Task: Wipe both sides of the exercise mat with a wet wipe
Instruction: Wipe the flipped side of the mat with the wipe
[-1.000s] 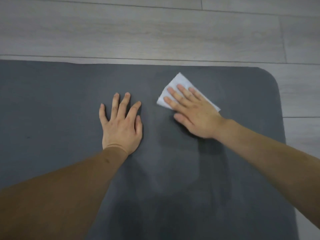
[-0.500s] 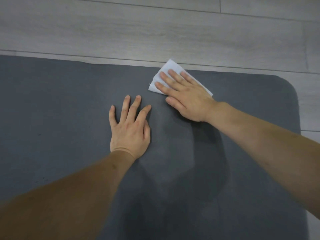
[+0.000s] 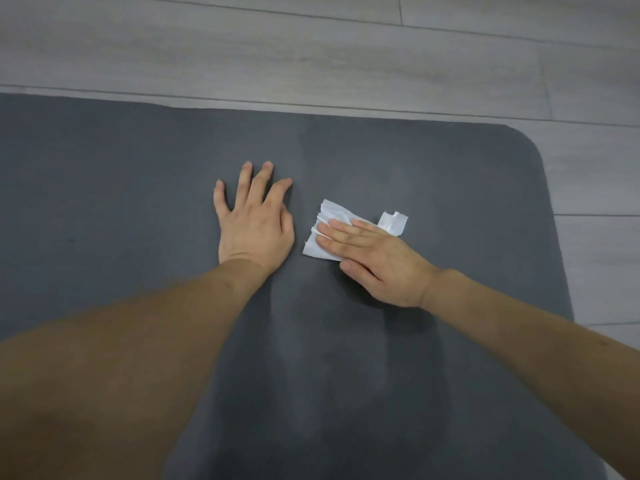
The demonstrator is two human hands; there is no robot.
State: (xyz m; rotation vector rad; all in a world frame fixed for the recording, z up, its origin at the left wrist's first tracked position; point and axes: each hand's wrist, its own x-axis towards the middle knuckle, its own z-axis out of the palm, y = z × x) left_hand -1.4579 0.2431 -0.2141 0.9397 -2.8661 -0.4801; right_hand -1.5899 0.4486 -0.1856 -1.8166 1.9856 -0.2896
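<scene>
Back toward me came my right hand (image 3: 377, 261), dragging the wet wipe (image 3: 323, 233) from the far edge to the middle of the exercise mat (image 3: 104, 174). Its fingers lie flat on the wipe. My left hand (image 3: 254, 223) rests spread. I should press evenly and overlap strokes.

2 bare forearms enter from the lower frame corners, with no sleeves, watch or rings apparent; the bare left hand (image 3: 254, 225) and bare right hand (image 3: 375, 261) look ungloved.
</scene>
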